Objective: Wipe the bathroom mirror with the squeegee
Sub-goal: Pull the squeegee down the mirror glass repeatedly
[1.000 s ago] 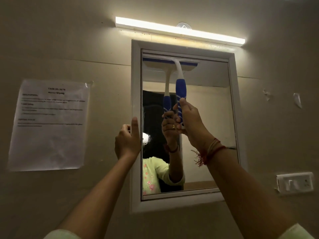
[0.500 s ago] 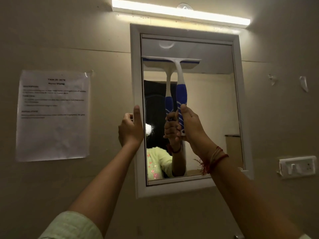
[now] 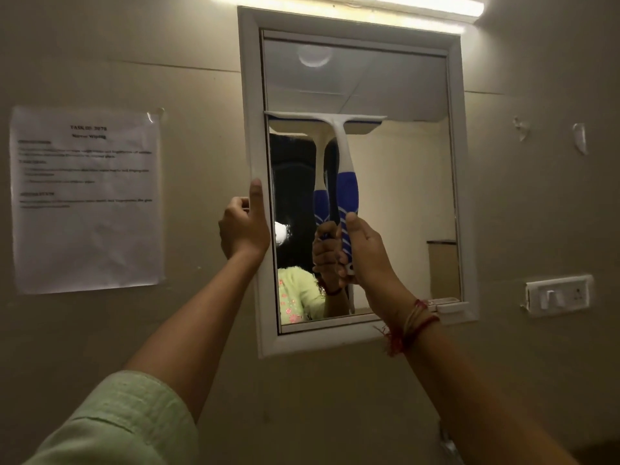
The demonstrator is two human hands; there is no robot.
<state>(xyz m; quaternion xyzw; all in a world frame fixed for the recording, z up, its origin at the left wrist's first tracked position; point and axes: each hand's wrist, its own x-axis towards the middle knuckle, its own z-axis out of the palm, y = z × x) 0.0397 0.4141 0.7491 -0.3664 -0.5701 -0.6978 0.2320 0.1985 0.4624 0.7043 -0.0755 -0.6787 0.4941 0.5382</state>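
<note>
Mid-stroke on the mirror (image 3: 402,196): my right hand (image 3: 365,253) has its fingers clamped on the squeegee (image 3: 347,182) handle, and my left hand (image 3: 243,229) curls its fingers round the mirror frame (image 3: 250,95). Next, I should draw the blade evenly down to the bottom.

Left arm: raised, forearm bare, reaching to the left edge of the mirror (image 3: 402,196). Left hand (image 3: 243,229): thumb straight, pointing up, flat on the mirror's left frame rail; fingers curled round the rail's outer edge. Right arm: raised in front of the mirror's lower right corner. Right hand (image 3: 364,253): wrapped round the handle of the squeegee (image 3: 342,152), before the mirror's centre, thumb uppermost.
</note>
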